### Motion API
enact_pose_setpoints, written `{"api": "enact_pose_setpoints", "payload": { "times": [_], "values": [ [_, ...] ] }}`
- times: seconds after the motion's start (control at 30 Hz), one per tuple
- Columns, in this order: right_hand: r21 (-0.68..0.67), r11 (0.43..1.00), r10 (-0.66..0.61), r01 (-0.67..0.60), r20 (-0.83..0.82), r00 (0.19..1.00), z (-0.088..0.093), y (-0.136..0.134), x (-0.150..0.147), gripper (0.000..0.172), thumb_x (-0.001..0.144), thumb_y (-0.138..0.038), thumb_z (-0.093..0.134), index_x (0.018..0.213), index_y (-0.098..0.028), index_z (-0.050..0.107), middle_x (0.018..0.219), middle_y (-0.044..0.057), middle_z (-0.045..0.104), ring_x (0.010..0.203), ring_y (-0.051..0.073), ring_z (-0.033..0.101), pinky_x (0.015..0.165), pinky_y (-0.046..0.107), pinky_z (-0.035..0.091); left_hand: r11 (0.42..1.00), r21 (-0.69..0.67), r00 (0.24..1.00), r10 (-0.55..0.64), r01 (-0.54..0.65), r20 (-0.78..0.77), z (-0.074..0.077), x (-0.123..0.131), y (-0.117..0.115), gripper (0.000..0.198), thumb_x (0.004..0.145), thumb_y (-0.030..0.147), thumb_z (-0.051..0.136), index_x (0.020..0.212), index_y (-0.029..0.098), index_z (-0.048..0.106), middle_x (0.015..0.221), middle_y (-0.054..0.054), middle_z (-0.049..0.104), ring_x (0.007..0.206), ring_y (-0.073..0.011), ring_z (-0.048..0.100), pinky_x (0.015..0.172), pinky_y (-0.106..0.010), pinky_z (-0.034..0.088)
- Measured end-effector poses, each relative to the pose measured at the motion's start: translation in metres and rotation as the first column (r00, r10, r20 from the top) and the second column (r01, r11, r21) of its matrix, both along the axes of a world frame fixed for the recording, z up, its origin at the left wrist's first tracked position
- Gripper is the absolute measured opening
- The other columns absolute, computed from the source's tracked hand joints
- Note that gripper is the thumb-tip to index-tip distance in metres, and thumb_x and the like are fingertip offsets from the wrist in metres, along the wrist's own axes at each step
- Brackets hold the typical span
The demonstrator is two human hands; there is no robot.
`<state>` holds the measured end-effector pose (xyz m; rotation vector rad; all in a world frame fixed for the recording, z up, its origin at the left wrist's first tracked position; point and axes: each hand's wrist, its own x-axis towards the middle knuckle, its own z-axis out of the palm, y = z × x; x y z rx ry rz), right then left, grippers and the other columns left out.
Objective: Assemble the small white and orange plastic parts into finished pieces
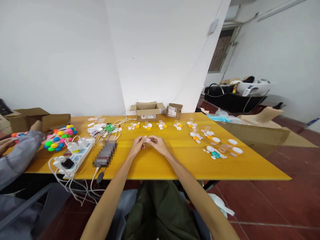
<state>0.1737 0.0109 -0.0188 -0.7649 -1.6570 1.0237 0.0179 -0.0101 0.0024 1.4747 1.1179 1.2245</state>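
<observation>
My left hand (138,145) and my right hand (157,144) meet over the middle of the yellow table (160,166). Between their fingertips is a small white plastic part (147,140), mostly covered by the fingers. Both hands are closed on it in a pinch. Beyond them, small groups of parts lie in a row, with white pieces (160,126), clear cups and orange discs (149,128). Nearer on the right, a teal disc (215,154) lies among white pieces. Beside it stand several clear cups with white lids (232,142).
Two cardboard boxes, an open one (149,111) and a smaller one (174,111), stand at the back. Left are a power strip (79,151) with tangled cables, a blurred-out device (105,153) and colourful balls (58,140). A co-worker's sleeve (21,155) reaches in at far left.
</observation>
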Motion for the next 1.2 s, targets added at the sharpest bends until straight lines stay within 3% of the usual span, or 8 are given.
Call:
{"api": "enact_pose_setpoints", "payload": {
  "times": [0.23, 0.7, 1.2],
  "values": [
    [0.078, 0.996, -0.04, 0.035, 0.054, 0.998, 0.0022, -0.0025, -0.0011, 0.027, 0.079, -0.047, 0.065, 0.088, -0.022, 0.07, 0.085, 0.003, 0.073, 0.078, 0.02, 0.067, 0.073, 0.033, 0.055, 1.0, -0.017, 1.0, 0.009, -0.009, -0.008, -0.0031, -0.002, 0.002, 0.045, 0.076, 0.063, 0.063, 0.067, 0.019, 0.055, 0.049, 0.006, 0.05, 0.044, -0.0097, 0.053, 0.043, -0.021, 0.037],
    [0.287, 0.955, -0.112, 0.077, 0.109, 0.988, 0.0071, -0.0065, 0.0007, 0.006, 0.078, -0.025, 0.064, 0.084, -0.023, 0.064, 0.083, 0.002, 0.062, 0.079, 0.018, 0.058, 0.073, 0.031, 0.05, 1.0, -0.011, 1.0, 0.011, -0.011, 0.003, -0.0019, -0.0002, 0.0017, 0.048, 0.075, 0.064, 0.063, 0.065, 0.019, 0.052, 0.05, 0.006, 0.051, 0.042, -0.0088, 0.052, 0.043, -0.021, 0.037],
    [0.164, 0.983, -0.106, 0.088, 0.105, 0.989, 0.0059, -0.0072, -0.0017, 0.025, 0.082, -0.045, 0.062, 0.09, -0.022, 0.068, 0.082, 0.003, 0.07, 0.072, 0.018, 0.062, 0.067, 0.03, 0.05, 1.0, -0.013, 1.0, 0.006, -0.006, -0.003, -0.0013, -0.0013, 0.0007, 0.049, 0.074, 0.066, 0.063, 0.066, 0.019, 0.054, 0.049, 0.006, 0.05, 0.043, -0.009, 0.051, 0.042, -0.021, 0.037]
  ]
}}
